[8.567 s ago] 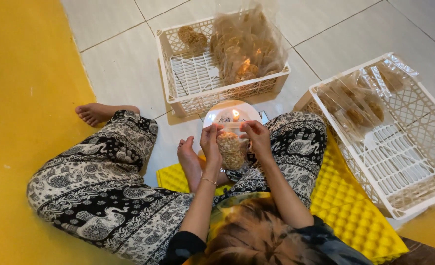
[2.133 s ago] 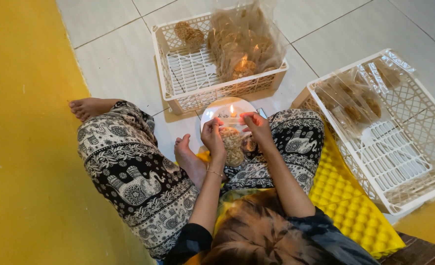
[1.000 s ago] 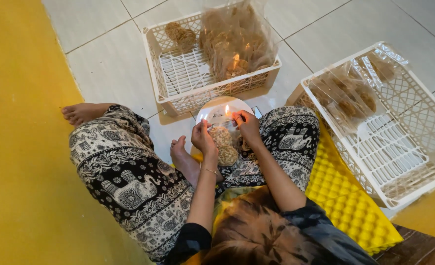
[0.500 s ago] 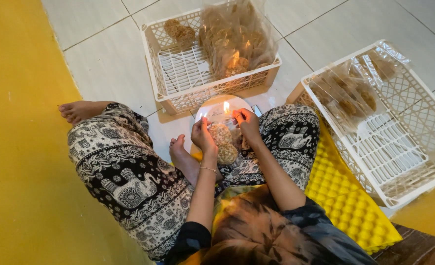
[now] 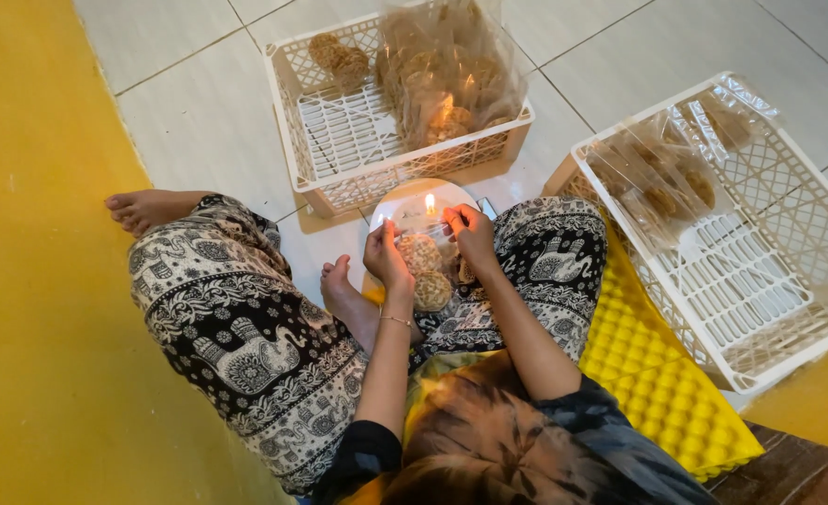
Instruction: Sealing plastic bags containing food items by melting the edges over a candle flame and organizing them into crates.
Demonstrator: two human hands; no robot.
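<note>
Yellow floor mat point(image 5: 30, 309) takes the whole side left of the fingers; white tiled floor point(image 5: 199, 112) lies beyond them. Person sits cross-legged on the floor in patterned trousers point(image 5: 236, 327), bare foot just below-left of the fingers.

Two white plastic crates: one point(image 5: 325, 178) straight ahead of the fingers, w/ a big clear bag of round brown crackers point(image 5: 451, 79) plus a few loose ones in a corner; the other point(image 5: 760, 252) well off to the right, holding flat clear packets of crackers point(image 5: 657, 182). Yellow egg-crate foam pad point(image 5: 657, 383) lies right of the fingers, under the right knee.

Both forearms reach fwd from the lap, elbows bent, wrists close together. Left hand point(image 5: 386, 257) w/ thin bracelet on the wrist: fingers closed round the left edge of a small clear packet of crackers point(image 5: 425, 266), thumb on top. Right hand point(image 5: 473, 234): fingers pinched on the packet's upper right edge, palm down. Packet hangs between both hands, over the lap.

Just beyond the fingertips, a round white plate point(image 5: 404, 201) on the floor w/ a small lit candle flame point(image 5: 430, 203); packet's top edge is right by the flame – touching or not, can't tell.
</note>
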